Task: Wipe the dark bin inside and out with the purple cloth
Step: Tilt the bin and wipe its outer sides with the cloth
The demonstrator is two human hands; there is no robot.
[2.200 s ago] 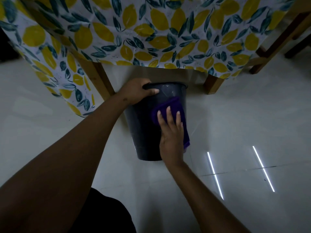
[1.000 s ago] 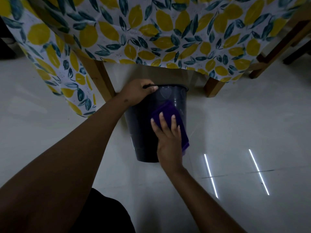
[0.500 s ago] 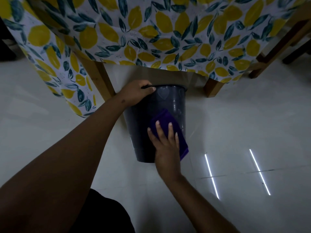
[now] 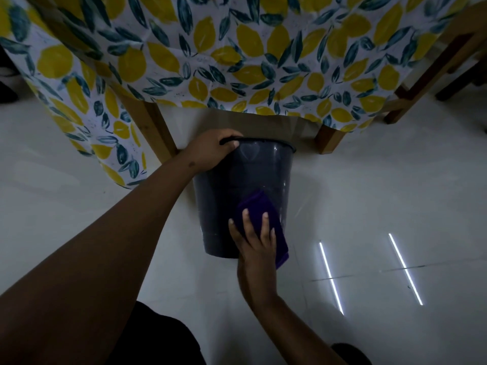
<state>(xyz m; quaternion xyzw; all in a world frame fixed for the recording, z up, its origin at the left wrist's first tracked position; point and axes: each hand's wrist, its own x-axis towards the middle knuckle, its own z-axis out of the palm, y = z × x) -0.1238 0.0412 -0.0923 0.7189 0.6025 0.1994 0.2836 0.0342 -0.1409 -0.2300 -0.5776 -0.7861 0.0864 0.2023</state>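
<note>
The right hand (image 4: 257, 241) lies flat, fingers straight, pressing the cloth (image 4: 253, 206) low on the bin's (image 4: 253, 175) near outer wall. The bin stands on the floor (image 4: 369, 193), just before the desk (image 4: 155, 127). The left hand (image 4: 213, 151) curls over its far-left rim. The outside wipe seems under way; the inside likely remains. The bin is dark, glossy and tapered, with a faint heart near the rim.

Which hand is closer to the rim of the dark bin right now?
Left. The left hand grips the dark bin right at its rim; the right hand presses the purple cloth against the outer wall, low near the base.
</note>
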